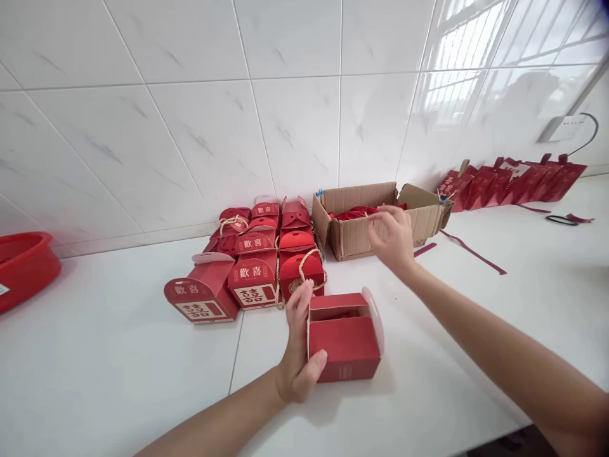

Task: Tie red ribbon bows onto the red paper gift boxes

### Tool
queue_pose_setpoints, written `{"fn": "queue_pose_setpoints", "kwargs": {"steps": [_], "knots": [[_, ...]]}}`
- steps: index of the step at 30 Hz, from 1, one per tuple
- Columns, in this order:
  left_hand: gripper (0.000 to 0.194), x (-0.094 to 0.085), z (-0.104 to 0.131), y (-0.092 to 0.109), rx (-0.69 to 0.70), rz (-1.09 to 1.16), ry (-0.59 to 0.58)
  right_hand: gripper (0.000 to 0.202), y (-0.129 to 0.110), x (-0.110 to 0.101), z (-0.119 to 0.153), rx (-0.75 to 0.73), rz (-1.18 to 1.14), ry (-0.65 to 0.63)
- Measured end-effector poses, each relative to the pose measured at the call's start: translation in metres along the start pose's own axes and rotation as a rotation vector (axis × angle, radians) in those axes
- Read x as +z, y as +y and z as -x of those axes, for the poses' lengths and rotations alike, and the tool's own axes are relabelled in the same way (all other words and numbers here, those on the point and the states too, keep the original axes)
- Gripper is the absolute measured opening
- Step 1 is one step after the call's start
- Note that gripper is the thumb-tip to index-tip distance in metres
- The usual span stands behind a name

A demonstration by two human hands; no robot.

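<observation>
My left hand (pixel 299 349) grips the left side of a red gift box (pixel 345 346), its thumb on the front edge. The box rests on the white counter with its top partly open and something dark red inside. My right hand (pixel 392 235) is raised at the front edge of a cardboard box (pixel 352 238) that holds red items (pixel 356 213). Its fingers are pinched together; what they hold, if anything, is too small to name. Rows of red gift boxes (pixel 254 276) with twisted rope handles stand left of the cardboard box.
A red plastic basin (pixel 28 266) sits at the far left. Several red bags (pixel 511 184) lean against the tiled wall at the right. Red ribbons (pixel 476 254) and black scissor handles (pixel 561 219) lie on the counter (pixel 118 355) at the right.
</observation>
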State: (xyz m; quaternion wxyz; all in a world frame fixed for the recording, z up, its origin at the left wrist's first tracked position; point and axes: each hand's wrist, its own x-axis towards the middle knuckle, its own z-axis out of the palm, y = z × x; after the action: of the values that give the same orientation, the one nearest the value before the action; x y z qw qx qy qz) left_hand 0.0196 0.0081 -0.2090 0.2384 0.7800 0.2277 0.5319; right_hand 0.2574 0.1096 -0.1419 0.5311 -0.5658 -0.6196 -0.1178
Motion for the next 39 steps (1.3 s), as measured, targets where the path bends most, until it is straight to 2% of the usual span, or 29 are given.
{"fn": "queue_pose_setpoints", "kwargs": {"steps": [3, 6, 9, 12, 16, 20, 23, 25, 29, 32, 35, 37, 39], "knots": [[0.071, 0.002, 0.000, -0.003, 0.028, 0.025, -0.027, 0.023, 0.019, 0.000, -0.048, 0.075, 0.212, -0.120], [0.075, 0.001, -0.001, -0.001, 0.011, 0.047, -0.044, 0.044, 0.037, 0.005, -0.084, 0.247, 0.396, -0.389], [0.078, 0.000, -0.001, 0.000, -0.010, 0.084, -0.071, 0.053, 0.046, 0.012, -0.105, 0.351, 0.473, -0.583], [0.077, 0.000, 0.000, -0.004, -0.014, 0.117, -0.080, 0.056, 0.052, 0.016, -0.116, 0.364, 0.464, -0.742], [0.076, 0.001, 0.001, -0.007, -0.005, 0.146, -0.083, 0.039, 0.057, 0.013, -0.119, 0.385, 0.404, -0.905], [0.074, 0.002, -0.001, -0.005, -0.018, 0.163, -0.082, 0.015, 0.056, 0.009, -0.117, 0.427, 0.374, -0.920], [0.072, 0.003, -0.002, -0.005, -0.007, 0.186, -0.087, 0.002, 0.055, 0.007, -0.113, 0.442, 0.339, -0.836], [0.072, 0.004, -0.003, -0.005, -0.001, 0.209, -0.079, 0.011, 0.055, 0.006, -0.110, 0.454, 0.287, -0.744], [0.072, 0.005, -0.004, -0.006, -0.002, 0.223, -0.070, 0.015, 0.056, 0.005, -0.104, 0.483, 0.114, -0.433], [0.071, 0.004, -0.004, -0.006, 0.007, 0.209, -0.071, 0.019, 0.047, -0.003, -0.105, 0.502, -0.024, -0.188], [0.070, 0.004, -0.005, -0.006, 0.010, 0.196, -0.066, 0.025, 0.026, -0.027, -0.107, 0.475, -0.214, 0.068], [0.070, 0.003, -0.005, -0.006, -0.003, 0.197, -0.062, 0.027, 0.006, -0.051, -0.104, 0.365, -0.581, 0.349], [0.070, 0.003, -0.005, -0.005, -0.020, 0.203, -0.063, 0.029, -0.015, -0.079, -0.095, 0.225, -0.826, 0.474]]}}
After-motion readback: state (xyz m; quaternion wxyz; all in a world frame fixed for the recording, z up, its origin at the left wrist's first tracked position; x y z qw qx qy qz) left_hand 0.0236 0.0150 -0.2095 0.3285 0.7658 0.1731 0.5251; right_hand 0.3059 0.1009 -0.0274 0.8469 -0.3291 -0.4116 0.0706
